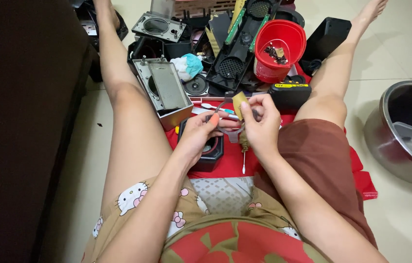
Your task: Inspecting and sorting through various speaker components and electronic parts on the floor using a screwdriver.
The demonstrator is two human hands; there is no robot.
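Left hand (201,132) pinches one grey strap (228,130); right hand (260,122) grips one yellow-brown tab (238,102). One red bucket (279,48) sits beyond, bare floor (391,214) at right.

A home, worked from the tiled floor (401,214): bare legs, red cloth (225,163), dismantled speaker parts (230,53), red bucket (279,48), steel bowl (396,141).

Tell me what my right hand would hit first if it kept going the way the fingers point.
The right hand points up-left toward the left hand. It would likely meet the yellowish piece pinched at its fingertips, then the left hand's fingers; depth is unclear.
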